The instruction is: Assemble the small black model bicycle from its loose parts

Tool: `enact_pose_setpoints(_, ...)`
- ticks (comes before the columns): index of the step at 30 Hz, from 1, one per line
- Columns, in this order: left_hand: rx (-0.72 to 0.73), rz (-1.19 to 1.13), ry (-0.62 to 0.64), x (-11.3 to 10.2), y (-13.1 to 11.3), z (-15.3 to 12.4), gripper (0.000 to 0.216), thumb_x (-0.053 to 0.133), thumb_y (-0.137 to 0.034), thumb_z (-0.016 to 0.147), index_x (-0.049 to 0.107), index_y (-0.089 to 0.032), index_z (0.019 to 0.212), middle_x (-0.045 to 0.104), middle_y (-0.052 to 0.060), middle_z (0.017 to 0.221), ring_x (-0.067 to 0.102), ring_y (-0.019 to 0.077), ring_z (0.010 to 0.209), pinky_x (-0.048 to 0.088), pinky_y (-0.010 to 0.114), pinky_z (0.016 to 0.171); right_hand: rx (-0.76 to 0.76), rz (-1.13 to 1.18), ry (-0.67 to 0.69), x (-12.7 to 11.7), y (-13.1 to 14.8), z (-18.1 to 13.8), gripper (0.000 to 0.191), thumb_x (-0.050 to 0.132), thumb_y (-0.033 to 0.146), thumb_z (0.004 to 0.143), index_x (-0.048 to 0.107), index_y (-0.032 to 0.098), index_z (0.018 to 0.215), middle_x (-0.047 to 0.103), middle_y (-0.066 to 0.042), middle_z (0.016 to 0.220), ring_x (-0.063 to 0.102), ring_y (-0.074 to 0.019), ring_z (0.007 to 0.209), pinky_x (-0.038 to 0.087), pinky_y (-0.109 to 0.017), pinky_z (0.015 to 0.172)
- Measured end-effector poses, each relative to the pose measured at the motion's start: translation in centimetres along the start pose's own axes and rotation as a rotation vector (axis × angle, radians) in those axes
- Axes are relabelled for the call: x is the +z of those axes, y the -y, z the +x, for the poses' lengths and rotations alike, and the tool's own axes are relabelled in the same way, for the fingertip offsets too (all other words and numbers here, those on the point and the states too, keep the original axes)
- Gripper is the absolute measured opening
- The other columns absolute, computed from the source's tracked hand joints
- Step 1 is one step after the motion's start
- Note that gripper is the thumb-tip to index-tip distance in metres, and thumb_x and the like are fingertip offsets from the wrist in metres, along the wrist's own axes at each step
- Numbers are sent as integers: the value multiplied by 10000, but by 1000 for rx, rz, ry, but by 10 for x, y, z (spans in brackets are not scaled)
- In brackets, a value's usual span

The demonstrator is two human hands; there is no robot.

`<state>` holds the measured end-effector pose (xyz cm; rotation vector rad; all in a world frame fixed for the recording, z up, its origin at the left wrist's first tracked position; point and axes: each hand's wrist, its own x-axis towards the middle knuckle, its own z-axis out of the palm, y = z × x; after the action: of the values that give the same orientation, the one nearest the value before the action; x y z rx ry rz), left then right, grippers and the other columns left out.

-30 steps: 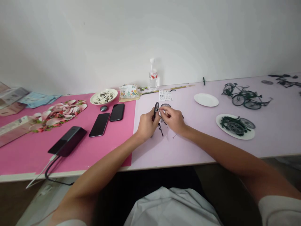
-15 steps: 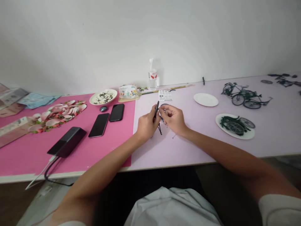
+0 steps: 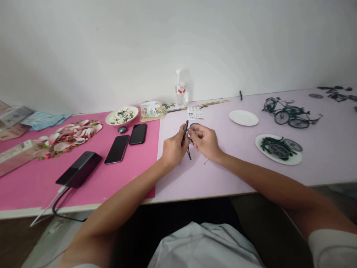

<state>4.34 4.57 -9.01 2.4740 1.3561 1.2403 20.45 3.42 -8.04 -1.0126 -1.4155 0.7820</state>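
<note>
My left hand (image 3: 174, 149) is closed around a slim black bicycle model part (image 3: 185, 129), which stands up above the thumb. It may be a small wheel seen edge-on. Right beside it, my right hand (image 3: 205, 140) pinches its thumb and fingertips against the part; whatever they grip is too small to name. A curved dark rim (image 3: 195, 124) shows behind the right fingers. Below the hands, thin black model pieces (image 3: 189, 153) stick out, partly hidden by the left hand. A tiny thin piece (image 3: 206, 162) lies on the table under the right wrist.
To the right are a plate of green bicycle parts (image 3: 262, 153), a bare white plate (image 3: 244, 121), and assembled model bicycles (image 3: 290, 114). A printed sheet (image 3: 195, 113) and a bottle (image 3: 180, 93) stand behind. Two phones (image 3: 117, 149) and a power bank (image 3: 79, 169) lie left.
The black part in my left hand has tilted slightly and looks a little broader. Both hands stay in nearly the same place, close together.
</note>
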Motion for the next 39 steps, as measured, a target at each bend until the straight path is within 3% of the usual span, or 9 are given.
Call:
enact_pose_setpoints(4, -5, -8, 2, -3, -3, 1, 509, 435, -379, 1107, 556, -123, 1529, 625, -12, 652, 571, 117, 579, 402, 210, 603, -44, -20, -27, 1, -2, -1, 453, 674, 650, 955, 729, 201, 969, 531, 66, 473, 464, -120, 384, 426, -273, 429)
enact_pose_setpoints(9, -7, -78, -1, -8, -7, 3, 519, 412, -432, 1117, 590, -102, 1476, 610, -14, 633, 534, 116, 543, 387, 217, 581, -417, -347, -107, -11, -14, 8, 321, 616, 498, 1029, 780, 223, 1009, 550, 49, 514, 508, -128, 473, 477, -282, 560)
enact_pose_setpoints(15, -82, -258, 96, -14, -10, 8, 364, 484, -394, 1089, 717, -125, 1162, 597, -19, 594, 550, 116, 520, 414, 215, 572, -713, -664, -24, -30, -27, 27, 281, 572, 353, 1062, 817, 245, 978, 723, -10, 653, 610, -139, 571, 458, -274, 596)
enact_pose_setpoints(18, -139, -331, 167, -15, -10, 11, 320, 504, -360, 1074, 720, -130, 1121, 631, -8, 619, 620, 133, 554, 434, 216, 569, -705, -746, 16, -31, -31, 30, 302, 553, 341, 1069, 812, 231, 957, 714, -9, 637, 598, -135, 559, 423, -269, 569)
enact_pose_setpoints(24, -177, -368, 208, -16, -10, 12, 387, 550, -328, 1036, 671, -117, 1337, 652, -26, 624, 655, 137, 565, 475, 218, 595, -659, -742, 12, -28, -36, 29, 309, 553, 374, 1067, 802, 220, 967, 638, 10, 548, 542, -126, 492, 386, -266, 536)
enact_pose_setpoints(31, -221, -400, 190, -16, -13, 13, 242, 538, -297, 1022, 728, -153, 1059, 639, -21, 592, 643, 138, 539, 432, 216, 542, -612, -685, 35, -25, -40, 27, 276, 557, 379, 1063, 776, 222, 1003, 650, 13, 574, 536, -129, 501, 404, -263, 548)
enact_pose_setpoints(39, -245, -364, 173, -12, -9, 12, 302, 512, -351, 1040, 669, -168, 861, 601, -23, 556, 612, 139, 516, 390, 225, 523, -596, -654, 32, -21, -42, 24, 226, 587, 343, 1040, 774, 220, 1010, 614, 29, 557, 518, -124, 493, 403, -256, 553)
